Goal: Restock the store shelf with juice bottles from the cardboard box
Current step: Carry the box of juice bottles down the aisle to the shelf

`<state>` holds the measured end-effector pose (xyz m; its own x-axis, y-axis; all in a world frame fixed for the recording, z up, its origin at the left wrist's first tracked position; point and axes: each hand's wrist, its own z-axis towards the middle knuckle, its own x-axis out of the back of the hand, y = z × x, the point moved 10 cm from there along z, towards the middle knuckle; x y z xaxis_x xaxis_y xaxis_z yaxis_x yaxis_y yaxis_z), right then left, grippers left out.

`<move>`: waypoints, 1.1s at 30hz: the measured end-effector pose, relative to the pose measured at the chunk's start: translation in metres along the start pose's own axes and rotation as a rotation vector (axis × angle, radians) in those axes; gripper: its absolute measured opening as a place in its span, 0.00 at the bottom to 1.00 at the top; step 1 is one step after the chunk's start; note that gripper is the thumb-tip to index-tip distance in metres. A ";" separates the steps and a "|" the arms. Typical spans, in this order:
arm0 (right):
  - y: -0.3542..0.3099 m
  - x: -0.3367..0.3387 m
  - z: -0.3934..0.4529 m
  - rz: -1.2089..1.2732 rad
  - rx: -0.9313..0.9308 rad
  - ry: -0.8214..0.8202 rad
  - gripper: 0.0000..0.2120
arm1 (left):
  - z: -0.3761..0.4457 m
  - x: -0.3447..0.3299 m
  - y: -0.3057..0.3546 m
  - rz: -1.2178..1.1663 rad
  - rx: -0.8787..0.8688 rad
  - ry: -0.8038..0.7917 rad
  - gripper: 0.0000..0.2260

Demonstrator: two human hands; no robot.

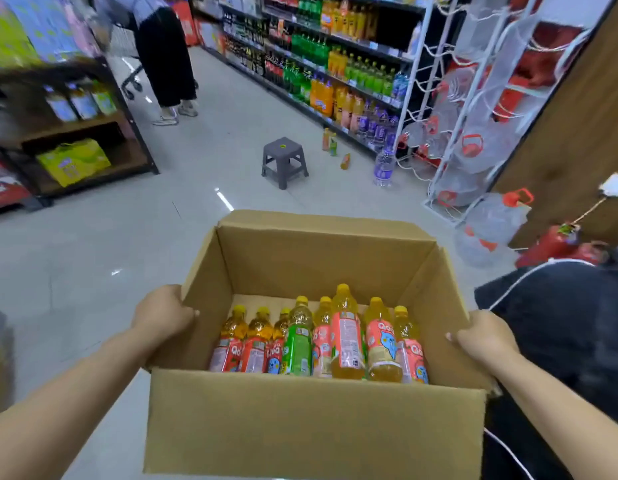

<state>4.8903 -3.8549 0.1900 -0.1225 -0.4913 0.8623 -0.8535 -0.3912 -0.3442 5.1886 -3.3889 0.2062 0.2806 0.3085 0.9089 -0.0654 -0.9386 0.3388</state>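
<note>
An open cardboard box is held in front of me above the floor. My left hand grips its left wall and my right hand grips its right wall. Inside lie several juice bottles with yellow caps, most with pink-orange labels, one with a green label. The drinks shelf runs along the aisle's right side, stocked with orange, green and dark bottles. Three small juice bottles are on the floor by it, two upright and one lying on its side.
A grey plastic stool stands mid-aisle. A large water bottle is on the floor beside a white wire rack of water jugs. A person with a cart stands far down the aisle. A dark shelf unit is at left; a fire extinguisher at right.
</note>
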 end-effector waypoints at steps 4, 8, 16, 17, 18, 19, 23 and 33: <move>-0.087 0.026 0.121 0.019 0.010 -0.022 0.05 | 0.131 0.013 0.061 -0.019 0.007 0.018 0.07; -0.171 0.056 0.239 0.014 -0.015 0.003 0.15 | 0.264 0.027 0.123 -0.018 0.008 0.024 0.09; -0.324 0.096 0.470 0.035 -0.071 0.028 0.16 | 0.537 0.053 0.257 -0.034 -0.044 0.015 0.09; -0.341 0.103 0.499 0.026 -0.066 0.033 0.16 | 0.567 0.057 0.274 -0.031 -0.047 0.012 0.09; -0.360 0.109 0.527 0.033 -0.067 0.033 0.15 | 0.600 0.062 0.290 -0.033 -0.047 0.016 0.09; -0.377 0.113 0.556 0.044 -0.072 0.026 0.13 | 0.633 0.067 0.306 -0.035 -0.047 0.023 0.10; -0.441 0.132 0.682 0.044 -0.058 0.026 0.07 | 0.757 0.076 0.373 -0.039 -0.052 0.031 0.11; -0.614 0.196 0.969 0.044 -0.046 0.028 0.07 | 1.046 0.102 0.523 -0.041 -0.018 0.006 0.10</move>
<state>5.8810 -4.4648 0.2107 -0.1739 -0.4848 0.8572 -0.8691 -0.3338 -0.3650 6.1844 -4.0098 0.2221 0.2777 0.3481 0.8954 -0.0713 -0.9220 0.3805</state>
